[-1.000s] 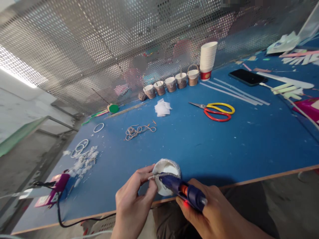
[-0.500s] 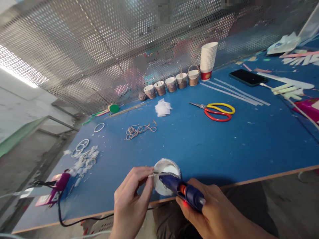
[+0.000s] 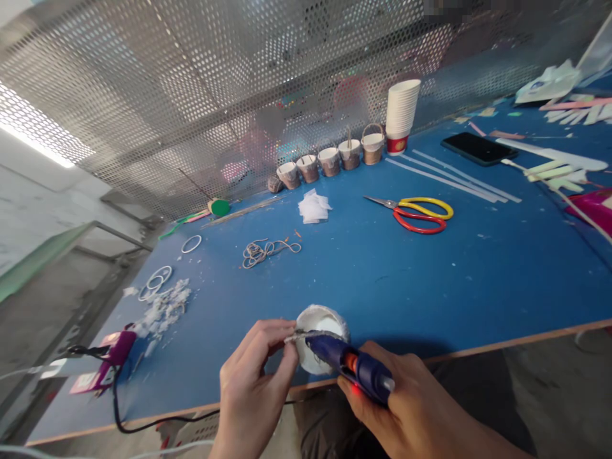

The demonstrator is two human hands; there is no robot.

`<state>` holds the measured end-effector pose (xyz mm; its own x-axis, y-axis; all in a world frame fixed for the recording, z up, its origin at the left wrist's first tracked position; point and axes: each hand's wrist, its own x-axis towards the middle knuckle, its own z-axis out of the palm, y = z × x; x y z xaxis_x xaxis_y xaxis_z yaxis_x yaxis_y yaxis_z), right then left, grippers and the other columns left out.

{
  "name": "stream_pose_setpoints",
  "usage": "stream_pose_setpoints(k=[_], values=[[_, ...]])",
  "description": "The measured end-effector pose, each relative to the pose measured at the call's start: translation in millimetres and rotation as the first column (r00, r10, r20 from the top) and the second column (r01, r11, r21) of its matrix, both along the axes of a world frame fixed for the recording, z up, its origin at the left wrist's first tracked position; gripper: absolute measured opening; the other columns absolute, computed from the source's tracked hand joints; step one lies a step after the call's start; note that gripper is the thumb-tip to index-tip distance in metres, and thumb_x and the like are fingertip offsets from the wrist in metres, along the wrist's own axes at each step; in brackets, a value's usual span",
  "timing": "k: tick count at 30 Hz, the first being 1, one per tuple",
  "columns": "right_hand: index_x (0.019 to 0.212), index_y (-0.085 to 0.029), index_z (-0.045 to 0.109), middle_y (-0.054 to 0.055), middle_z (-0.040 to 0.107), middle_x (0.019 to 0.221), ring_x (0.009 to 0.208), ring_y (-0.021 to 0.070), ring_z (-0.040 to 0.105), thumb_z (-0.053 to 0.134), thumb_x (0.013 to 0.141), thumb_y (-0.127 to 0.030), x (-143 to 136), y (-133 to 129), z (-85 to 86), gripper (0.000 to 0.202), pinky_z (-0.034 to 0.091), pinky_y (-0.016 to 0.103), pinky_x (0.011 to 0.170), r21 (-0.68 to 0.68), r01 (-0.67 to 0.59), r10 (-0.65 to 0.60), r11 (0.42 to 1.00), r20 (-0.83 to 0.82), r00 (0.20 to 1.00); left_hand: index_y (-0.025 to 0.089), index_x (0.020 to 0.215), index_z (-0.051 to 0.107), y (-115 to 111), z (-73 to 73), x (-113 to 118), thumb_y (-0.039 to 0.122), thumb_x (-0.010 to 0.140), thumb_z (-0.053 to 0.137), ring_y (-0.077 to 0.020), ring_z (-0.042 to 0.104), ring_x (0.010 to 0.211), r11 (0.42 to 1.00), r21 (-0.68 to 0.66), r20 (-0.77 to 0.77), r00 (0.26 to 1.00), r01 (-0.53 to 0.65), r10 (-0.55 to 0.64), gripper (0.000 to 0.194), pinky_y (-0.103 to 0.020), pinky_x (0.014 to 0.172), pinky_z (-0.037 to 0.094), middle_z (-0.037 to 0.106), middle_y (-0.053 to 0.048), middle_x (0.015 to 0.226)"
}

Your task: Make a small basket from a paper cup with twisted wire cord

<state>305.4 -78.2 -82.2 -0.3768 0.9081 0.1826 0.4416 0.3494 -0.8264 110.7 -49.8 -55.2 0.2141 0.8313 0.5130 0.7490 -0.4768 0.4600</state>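
Note:
A white cup point(image 3: 313, 363) with a rough rim stands at the table's front edge. A twisted grey-brown cord point(image 3: 325, 333) crosses its mouth. My left hand point(image 3: 261, 376) pinches the cord's left end at the cup's left rim. My right hand point(image 3: 401, 395) is wrapped round a dark blue glue gun point(image 3: 351, 363), whose tip touches or nearly touches the cord beside my left fingertips. A red light glows on the gun near my right fingers. The cup's near right side is hidden behind the gun.
Scissors point(image 3: 421, 213), a loose cord bundle point(image 3: 262, 253) and white pieces point(image 3: 314, 207) lie beyond the cup. Several wrapped cups point(image 3: 329, 162) and stacked paper cups point(image 3: 401, 115) line the mesh panel. A phone point(image 3: 478, 148) lies right; a purple box point(image 3: 108, 360) with a black cable sits left.
The view has shifted very slightly. Both hands, the glue gun and the cord hold nearly the same positions at the cup.

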Motion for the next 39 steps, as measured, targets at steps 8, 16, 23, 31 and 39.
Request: stream_pose_setpoints(k=[8, 16, 23, 31, 39], values=[[0.08, -0.021, 0.051, 0.001, 0.064, 0.067, 0.051, 0.0147, 0.061, 0.042, 0.089, -0.019, -0.7, -0.3, 1.4, 0.013, 0.037, 0.026, 0.047, 0.03, -0.008, 0.007, 1.0, 0.019, 1.0, 0.021, 0.075, 0.06, 1.5, -2.2, -1.7, 0.003, 0.076, 0.055, -0.0105, 0.067, 0.068, 1.0, 0.0, 0.004, 1.0, 0.007, -0.007, 0.018, -0.017, 0.059, 0.053, 0.07, 0.0, 0.076], [0.084, -0.021, 0.052, 0.001, 0.065, 0.071, 0.054, 0.0152, 0.063, 0.045, 0.088, -0.019, 0.1, -5.6, -0.9, 0.009, 0.042, 0.025, 0.048, 0.068, 0.006, -0.01, 0.998, 0.057, 0.998, 0.021, 0.074, 0.059, 0.5, -3.9, -1.7, 0.003, 0.075, 0.055, -0.0107, 0.066, 0.069, 1.0, -0.006, 0.014, 1.0, -0.013, 0.013, 0.018, -0.018, 0.059, 0.052, 0.069, 0.0, 0.077], [0.085, -0.021, 0.053, 0.001, 0.066, 0.073, 0.055, 0.0153, 0.064, 0.041, 0.092, -0.021, -2.6, -2.7, -2.4, 0.014, 0.042, 0.026, 0.049, 0.117, 0.009, -0.011, 0.993, 0.019, 1.0, 0.021, 0.073, 0.062, 1.4, -3.1, -3.5, 0.006, 0.074, 0.056, -0.0122, 0.067, 0.07, 0.999, -0.049, 0.031, 0.999, 0.013, -0.012, 0.016, -0.019, 0.059, 0.053, 0.07, -0.001, 0.077], [0.083, -0.021, 0.051, 0.001, 0.063, 0.07, 0.053, 0.0154, 0.062, 0.04, 0.092, -0.021, -3.8, -4.1, -4.9, 0.014, 0.04, 0.026, 0.049, 0.105, -0.001, -0.005, 0.994, 0.057, 0.998, 0.021, 0.074, 0.061, 2.4, -6.2, -4.6, 0.005, 0.075, 0.056, -0.0113, 0.066, 0.071, 0.999, -0.032, 0.002, 1.0, 0.001, -0.001, 0.016, -0.019, 0.061, 0.053, 0.069, 0.0, 0.077], [0.082, -0.021, 0.048, 0.001, 0.06, 0.069, 0.052, 0.0156, 0.06, 0.042, 0.088, -0.016, -4.3, -10.1, -14.2, 0.009, 0.038, 0.027, 0.048, 0.091, -0.014, 0.009, 0.996, 0.049, 0.999, 0.021, 0.075, 0.059, 1.6, -6.5, -3.9, 0.006, 0.075, 0.056, -0.011, 0.067, 0.069, 1.0, 0.015, -0.018, 1.0, -0.025, 0.025, 0.015, -0.019, 0.062, 0.053, 0.07, 0.0, 0.076]])
